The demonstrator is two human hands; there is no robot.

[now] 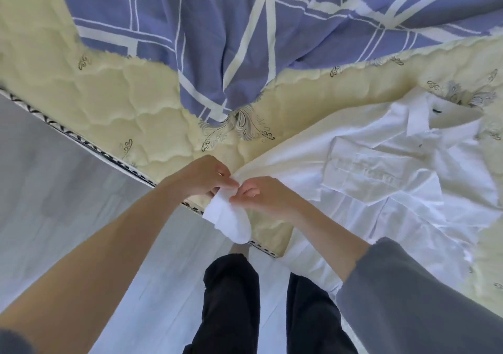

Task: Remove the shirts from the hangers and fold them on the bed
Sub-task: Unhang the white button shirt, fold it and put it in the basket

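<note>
Shirt (394,190), white and long-sleeved, lying crumpled on the bed (136,114). Its collar (446,114) points toward the bed's far right, and what looks like a flapped chest pocket (362,166) faces up. One sleeve (285,163) runs out to the bed's near edge, where its cuff (228,220) hangs over that edge. The left hand (201,176) and right hand (261,196) meet there; each grip is narrow, fingertips pinching the cuff fabric. Count: one shirt, one collar, one visible pocket, two hands. One blue blanket (217,27) with white stripes covers the bed's far part. The bed's bare surface is cream, quilted, with grey scroll motifs. Pale floor (54,176) lies beside the bed.
</note>
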